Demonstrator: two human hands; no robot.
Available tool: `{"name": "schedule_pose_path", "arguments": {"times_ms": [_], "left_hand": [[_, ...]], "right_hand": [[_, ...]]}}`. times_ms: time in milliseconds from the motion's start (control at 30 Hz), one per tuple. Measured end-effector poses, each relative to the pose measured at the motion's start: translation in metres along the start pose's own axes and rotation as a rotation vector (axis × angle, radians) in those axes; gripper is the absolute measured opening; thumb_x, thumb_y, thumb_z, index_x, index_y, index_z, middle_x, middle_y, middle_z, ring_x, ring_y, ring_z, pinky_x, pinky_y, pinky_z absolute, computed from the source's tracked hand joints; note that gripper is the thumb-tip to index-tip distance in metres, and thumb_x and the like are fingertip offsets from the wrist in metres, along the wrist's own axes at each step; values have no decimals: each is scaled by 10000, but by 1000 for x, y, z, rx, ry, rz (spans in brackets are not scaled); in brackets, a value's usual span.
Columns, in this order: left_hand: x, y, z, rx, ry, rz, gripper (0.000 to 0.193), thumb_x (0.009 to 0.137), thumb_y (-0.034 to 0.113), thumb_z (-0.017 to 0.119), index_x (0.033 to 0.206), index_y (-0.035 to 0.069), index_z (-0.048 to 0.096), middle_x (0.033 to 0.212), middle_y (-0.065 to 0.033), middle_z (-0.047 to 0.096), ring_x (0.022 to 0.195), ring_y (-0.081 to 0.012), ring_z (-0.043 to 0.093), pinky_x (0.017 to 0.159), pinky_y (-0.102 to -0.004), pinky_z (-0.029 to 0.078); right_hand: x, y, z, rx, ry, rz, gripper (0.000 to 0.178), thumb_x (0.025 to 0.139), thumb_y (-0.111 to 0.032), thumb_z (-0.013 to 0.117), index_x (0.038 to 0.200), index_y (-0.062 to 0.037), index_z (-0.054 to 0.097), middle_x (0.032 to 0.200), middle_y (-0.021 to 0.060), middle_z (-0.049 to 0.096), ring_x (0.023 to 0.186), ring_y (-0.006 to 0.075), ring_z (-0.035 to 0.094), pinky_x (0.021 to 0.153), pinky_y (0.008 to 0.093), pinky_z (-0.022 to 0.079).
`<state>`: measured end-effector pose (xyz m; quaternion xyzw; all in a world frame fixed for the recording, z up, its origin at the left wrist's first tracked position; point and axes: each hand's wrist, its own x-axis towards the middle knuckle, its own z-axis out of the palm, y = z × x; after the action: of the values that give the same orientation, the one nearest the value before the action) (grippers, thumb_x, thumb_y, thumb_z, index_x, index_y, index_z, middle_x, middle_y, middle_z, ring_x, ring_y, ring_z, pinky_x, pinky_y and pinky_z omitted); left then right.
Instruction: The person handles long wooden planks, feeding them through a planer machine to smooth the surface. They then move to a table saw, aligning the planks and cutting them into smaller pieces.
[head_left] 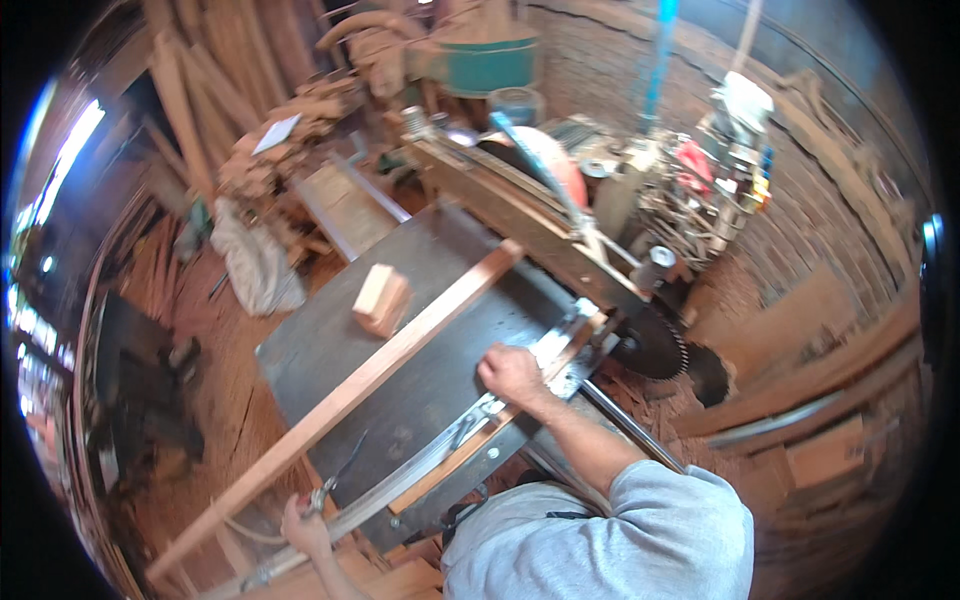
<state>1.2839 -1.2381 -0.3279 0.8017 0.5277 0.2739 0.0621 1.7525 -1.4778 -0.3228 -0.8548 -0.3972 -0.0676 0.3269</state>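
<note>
A long wooden plank (pixel 350 390) lies slantwise across the dark steel machine table (pixel 440 270), its near end sticking out past the table at lower left. My right hand (pixel 510 372) rests closed over the metal rail (pixel 470 420) and the thin wood strip that run along the table's near edge. My left hand (pixel 303 524) is at the lower left, gripping a thin metal handle (pixel 335 478) beside the rail's near end and close to the plank. A small wooden block (pixel 380 298) sits on the table beyond the plank.
A toothed circular saw blade (pixel 652 344) is exposed at the table's right end, close to my right hand. A wooden fence beam (pixel 520 215) runs along the far side. Stacked boards (pixel 200 90), a white sack (pixel 255 265), a cluttered shelf (pixel 720 160) and sawdust-covered floor surround the machine.
</note>
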Motion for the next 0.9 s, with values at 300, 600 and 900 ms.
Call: {"name": "schedule_pose_path", "arguments": {"times_ms": [300,600,900], "left_hand": [[17,21,-12,-118,-21,-45,393,722,69,763,1106,156,758,943,-59,769,979,-275,714,860,-429,523],[6,10,-14,-16,-43,-119,383,710,159,812,1083,140,728,874,-51,725,902,-283,690,839,-451,475],[12,11,-11,-13,3,-53,357,716,108,753,1069,158,737,865,6,763,874,-256,692,791,-436,480]], "right_hand": [[-14,27,15,32,-35,99,251,945,-260,636,886,-17,654,848,217,683,754,418,648,688,515,491],[-7,29,11,-195,-94,-34,335,1008,-355,595,927,-32,635,866,217,693,782,438,654,711,521,501],[-8,20,15,-161,19,-70,273,949,-260,657,799,-37,608,780,187,658,709,409,640,663,511,496]]}}
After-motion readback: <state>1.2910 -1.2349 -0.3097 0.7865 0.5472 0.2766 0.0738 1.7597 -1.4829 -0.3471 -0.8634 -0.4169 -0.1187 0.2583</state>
